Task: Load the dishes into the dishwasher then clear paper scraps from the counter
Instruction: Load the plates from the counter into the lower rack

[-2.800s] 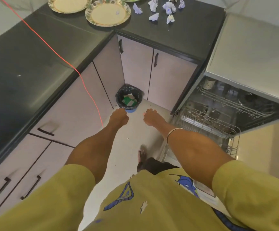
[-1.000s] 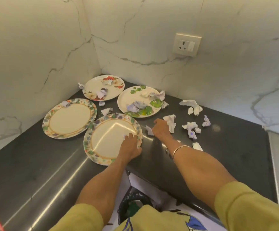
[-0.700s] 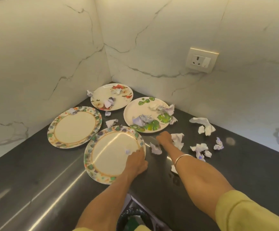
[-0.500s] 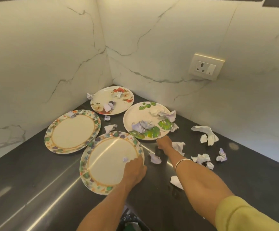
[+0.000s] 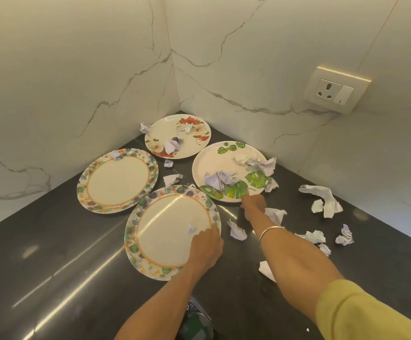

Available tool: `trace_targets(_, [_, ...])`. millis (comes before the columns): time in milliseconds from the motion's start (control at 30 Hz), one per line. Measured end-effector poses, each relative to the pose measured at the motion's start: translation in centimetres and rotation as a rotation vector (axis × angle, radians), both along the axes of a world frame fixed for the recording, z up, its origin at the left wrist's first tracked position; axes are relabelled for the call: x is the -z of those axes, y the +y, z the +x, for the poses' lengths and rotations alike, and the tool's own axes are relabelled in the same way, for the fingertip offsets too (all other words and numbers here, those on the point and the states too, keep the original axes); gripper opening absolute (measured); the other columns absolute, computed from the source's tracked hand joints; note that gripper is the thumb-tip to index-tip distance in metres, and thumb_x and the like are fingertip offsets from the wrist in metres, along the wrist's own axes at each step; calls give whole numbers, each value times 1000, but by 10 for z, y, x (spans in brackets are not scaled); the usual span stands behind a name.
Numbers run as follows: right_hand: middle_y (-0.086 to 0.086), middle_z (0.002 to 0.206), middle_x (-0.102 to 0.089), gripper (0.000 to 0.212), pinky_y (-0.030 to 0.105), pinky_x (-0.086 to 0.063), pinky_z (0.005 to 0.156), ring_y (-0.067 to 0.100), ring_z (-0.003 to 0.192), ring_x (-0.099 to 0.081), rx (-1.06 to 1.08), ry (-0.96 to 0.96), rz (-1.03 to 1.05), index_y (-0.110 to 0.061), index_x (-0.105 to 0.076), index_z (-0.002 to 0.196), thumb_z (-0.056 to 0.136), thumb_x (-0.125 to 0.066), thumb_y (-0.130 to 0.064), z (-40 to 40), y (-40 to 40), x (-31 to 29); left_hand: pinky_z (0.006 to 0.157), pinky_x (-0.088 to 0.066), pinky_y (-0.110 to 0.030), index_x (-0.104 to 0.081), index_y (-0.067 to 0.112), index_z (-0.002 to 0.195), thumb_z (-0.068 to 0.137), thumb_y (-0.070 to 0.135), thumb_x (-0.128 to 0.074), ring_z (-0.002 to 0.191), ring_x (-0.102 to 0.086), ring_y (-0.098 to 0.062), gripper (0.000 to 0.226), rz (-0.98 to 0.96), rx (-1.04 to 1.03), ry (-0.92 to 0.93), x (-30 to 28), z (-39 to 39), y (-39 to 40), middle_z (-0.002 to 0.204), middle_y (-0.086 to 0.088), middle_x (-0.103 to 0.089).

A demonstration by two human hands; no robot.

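Four plates lie in the corner of the black counter. My left hand grips the right rim of the nearest plate, which has a leafy border and one tiny scrap on it. My right hand reaches past it, fingers curled on the near rim of the green-leaf plate, which carries crumpled paper. A second bordered plate lies at the left. A red-flower plate with scraps sits at the back. The dishwasher is out of view.
Loose paper scraps are scattered over the counter to the right of my right arm, and one lies between my hands. Marble walls close the corner behind the plates. A wall socket sits at the right. A bin shows below the counter edge.
My view rose from the floor and open dishwasher to the counter corner. My left hand stayed on the near plate's rim while my right hand moved forward from the loose scraps to the green-leaf plate's rim.
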State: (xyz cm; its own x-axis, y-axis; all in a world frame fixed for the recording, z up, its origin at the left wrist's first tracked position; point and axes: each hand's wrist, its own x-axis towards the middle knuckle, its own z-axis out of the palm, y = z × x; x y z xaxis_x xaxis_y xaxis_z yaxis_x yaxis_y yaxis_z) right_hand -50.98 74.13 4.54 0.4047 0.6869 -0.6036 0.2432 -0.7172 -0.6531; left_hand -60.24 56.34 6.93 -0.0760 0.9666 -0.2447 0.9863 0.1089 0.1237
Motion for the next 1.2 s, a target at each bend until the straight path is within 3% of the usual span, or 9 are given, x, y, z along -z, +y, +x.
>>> trace_targets(133, [11, 114, -61, 48, 36, -60, 70, 31, 100, -63, 136, 306, 66, 0, -48, 131, 89, -64, -15, 5, -5, -22, 82, -52, -36, -59, 5, 124, 103, 21, -43, 104, -62, -28, 30, 4, 87, 150, 13, 2, -4, 118, -13, -60])
trace_targets(200, [15, 130, -55, 49, 28, -56, 54, 31, 108, -59, 213, 426, 92, -3, -38, 134, 92, -62, -10, 9, -5, -31, 89, -50, -35, -50, 3, 132, 104, 19, -43, 111, -60, -29, 33, -12, 39, 151, 9, 5, -5, 124, -14, -58])
trace_targets(333, [20, 133, -50, 49, 37, -56, 63, 31, 104, -59, 300, 495, 136, -7, -32, 135, 94, -58, -7, 23, -8, -52, 83, -52, -30, -53, 4, 130, 96, 21, -59, 104, -63, -26, 39, 0, 3, 197, -1, 11, -6, 116, -13, -62])
trace_targets(400, [18, 131, -52, 56, 34, -57, 64, 28, 99, -60, 227, 464, 159, -8, -29, 139, 92, -60, -6, 28, -9, -59, 72, -55, -30, -69, 7, 113, 73, 33, -82, 84, -68, -22, 49, -32, 1, 239, -9, 9, -3, 95, -9, -69])
trace_targets(533, [14, 129, -55, 70, 32, -60, 69, 28, 105, -62, 180, 347, 198, -14, -30, 137, 83, -73, -3, 33, -9, -77, 101, -44, -42, -48, 6, 135, 101, 22, -49, 117, -57, -27, 38, 27, -6, 295, -26, 4, 11, 127, -10, -59])
trace_targets(667, [14, 118, -54, 62, 30, -53, 49, 30, 102, -64, 146, 371, 270, -13, -27, 141, 92, -63, -3, 31, -13, -103, 102, -43, -43, -48, 10, 137, 101, 23, -48, 120, -57, -27, 38, 150, -88, 271, -57, -4, 25, 131, -9, -58])
trace_targets(800, [16, 132, -52, 70, 40, -56, 87, 33, 114, -59, 104, 193, 338, -10, -12, 150, 96, -57, -6, 29, -16, -122, 89, -50, -33, -48, 8, 134, 99, 20, -52, 109, -63, -27, 37, 248, -157, 146, -89, -14, 34, 125, -11, -61])
trace_targets(1033, [17, 117, -60, 33, 33, -44, 72, 36, 104, -62, -8, -113, 559, -8, -36, 127, 98, -51, -7, 28, -32, -162, 79, -52, -28, -48, 6, 130, 98, 24, -56, 102, -66, -23, 38, 381, -182, 215, -135, -35, 47, 120, -10, -61])
trace_targets(1200, [18, 123, -62, 28, 35, -48, 81, 34, 110, -62, -191, -300, 597, -1, -54, 125, 100, -51, -15, 26, -43, -187, 73, -54, -33, -49, 3, 126, 95, 15, -56, 94, -68, -26, 34, 545, -236, 135, -159, -50, 49, 115, -12, -63])
